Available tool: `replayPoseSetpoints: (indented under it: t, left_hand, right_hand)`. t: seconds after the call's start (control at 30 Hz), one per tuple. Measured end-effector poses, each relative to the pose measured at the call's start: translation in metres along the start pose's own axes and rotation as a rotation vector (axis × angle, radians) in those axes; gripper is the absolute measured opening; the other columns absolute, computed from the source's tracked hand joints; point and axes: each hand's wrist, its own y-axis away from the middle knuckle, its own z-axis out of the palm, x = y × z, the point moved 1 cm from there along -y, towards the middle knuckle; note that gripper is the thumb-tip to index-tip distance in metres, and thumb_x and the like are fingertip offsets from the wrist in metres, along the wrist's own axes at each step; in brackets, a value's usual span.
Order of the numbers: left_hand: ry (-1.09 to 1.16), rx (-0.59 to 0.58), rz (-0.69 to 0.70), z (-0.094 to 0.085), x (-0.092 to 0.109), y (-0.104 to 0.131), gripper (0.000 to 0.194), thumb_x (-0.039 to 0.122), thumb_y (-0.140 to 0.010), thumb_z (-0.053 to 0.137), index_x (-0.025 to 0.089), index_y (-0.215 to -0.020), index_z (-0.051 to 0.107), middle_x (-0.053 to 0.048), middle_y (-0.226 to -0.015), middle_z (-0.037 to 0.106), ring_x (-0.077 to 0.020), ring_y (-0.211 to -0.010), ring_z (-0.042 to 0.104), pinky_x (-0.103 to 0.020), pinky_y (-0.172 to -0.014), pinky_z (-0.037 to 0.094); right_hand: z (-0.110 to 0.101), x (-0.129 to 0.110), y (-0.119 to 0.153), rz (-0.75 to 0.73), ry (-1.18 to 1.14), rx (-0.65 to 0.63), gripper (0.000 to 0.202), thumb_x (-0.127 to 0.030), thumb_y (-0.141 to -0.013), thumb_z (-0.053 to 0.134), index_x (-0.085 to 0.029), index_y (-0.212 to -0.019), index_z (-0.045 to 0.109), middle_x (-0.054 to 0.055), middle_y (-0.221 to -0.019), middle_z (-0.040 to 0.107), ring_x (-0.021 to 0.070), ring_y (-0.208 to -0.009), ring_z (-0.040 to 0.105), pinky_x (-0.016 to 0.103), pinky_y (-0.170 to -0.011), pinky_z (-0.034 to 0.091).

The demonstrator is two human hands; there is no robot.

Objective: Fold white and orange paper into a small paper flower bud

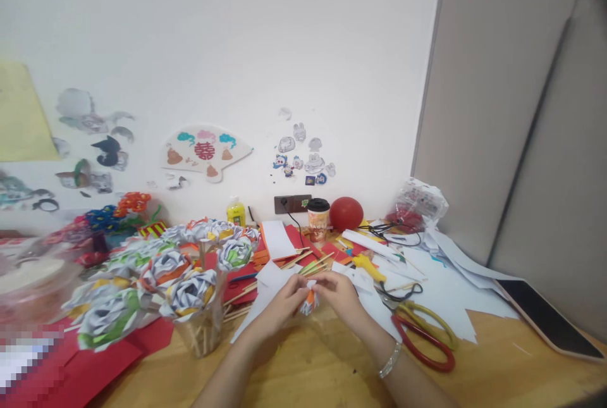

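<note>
Near the middle of the table, my left hand (287, 299) and my right hand (339, 296) meet around a small white-and-orange folded paper piece (310, 300). The fingers of both hands are pinched together on it, and its lower part hangs out between them. White paper sheets (272, 277) lie under and behind the hands, with thin wooden sticks (241, 296) to their left. Left of my left forearm, paper flowers (188, 293) in white, green, orange and yellow stand in a clear cup (202, 332) and spread beside it.
Scissors (429, 352) with red and yellow handles lie right of my hands, beside a yellow glue gun (368, 267) with a black cord. A tablet (550, 316) rests far right. A lidded paper cup (318, 221) and a red balloon (346, 213) stand by the wall.
</note>
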Motion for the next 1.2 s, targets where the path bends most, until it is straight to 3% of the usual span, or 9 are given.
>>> replayPoseSetpoints:
  t: [0.27, 0.37, 0.5, 0.67, 0.8, 1.2]
  left_hand:
    - [-0.151, 0.038, 0.089, 0.003, -0.003, -0.003, 0.025, 0.044, -0.079, 0.048, 0.019, -0.077, 0.052, 0.001, -0.075, 0.053, -0.0158, -0.075, 0.047, -0.025, -0.07, 0.036]
    - [-0.067, 0.008, 0.064, 0.002, 0.0, -0.004, 0.026, 0.044, -0.079, 0.048, 0.018, -0.074, 0.052, 0.002, -0.069, 0.049, -0.014, -0.068, 0.044, -0.023, -0.063, 0.036]
    - [0.014, -0.063, -0.001, -0.001, 0.005, -0.003, 0.03, 0.047, -0.077, 0.05, 0.017, -0.071, 0.052, 0.004, -0.065, 0.043, -0.0106, -0.057, 0.037, -0.021, -0.052, 0.03]
    - [0.024, -0.151, -0.043, 0.001, 0.01, 0.003, 0.033, 0.05, -0.079, 0.047, 0.019, -0.09, 0.055, 0.002, -0.073, 0.045, -0.0111, -0.062, 0.041, -0.02, -0.052, 0.033]
    - [0.054, -0.179, -0.003, 0.005, 0.013, 0.006, 0.036, 0.048, -0.077, 0.051, 0.02, -0.101, 0.052, -0.001, -0.083, 0.049, -0.0135, -0.071, 0.047, -0.022, -0.058, 0.041]
    - [0.014, -0.104, 0.052, 0.007, 0.002, -0.001, 0.032, 0.045, -0.078, 0.051, 0.018, -0.095, 0.049, 0.002, -0.077, 0.047, -0.0117, -0.068, 0.046, -0.022, -0.06, 0.042]
  right_hand:
    - [-0.001, -0.004, 0.003, -0.103, 0.159, 0.025, 0.013, -0.027, -0.078, 0.057, -0.021, -0.086, 0.066, 0.004, -0.087, 0.065, 0.0181, -0.084, 0.059, 0.031, -0.077, 0.046]
    - [-0.004, -0.014, 0.004, -0.186, 0.178, -0.048, 0.016, -0.029, -0.082, 0.054, -0.022, -0.092, 0.065, 0.004, -0.094, 0.063, 0.0185, -0.093, 0.056, 0.032, -0.083, 0.042]
    - [-0.009, -0.019, 0.001, -0.278, 0.145, -0.101, 0.015, -0.032, -0.082, 0.055, -0.021, -0.084, 0.065, 0.004, -0.092, 0.063, 0.0179, -0.091, 0.055, 0.031, -0.083, 0.041]
    - [-0.012, -0.012, -0.002, -0.251, 0.202, -0.107, 0.018, -0.034, -0.081, 0.055, -0.019, -0.074, 0.061, 0.001, -0.076, 0.06, 0.0154, -0.074, 0.054, 0.026, -0.069, 0.041]
    - [-0.013, -0.012, -0.001, -0.213, 0.237, -0.092, 0.019, -0.033, -0.083, 0.052, -0.018, -0.074, 0.059, 0.001, -0.074, 0.058, 0.0147, -0.072, 0.053, 0.024, -0.066, 0.04]
    - [-0.01, -0.005, 0.0, -0.237, 0.263, 0.019, 0.018, -0.031, -0.084, 0.05, -0.018, -0.074, 0.057, 0.001, -0.073, 0.055, 0.0158, -0.072, 0.05, 0.026, -0.066, 0.038]
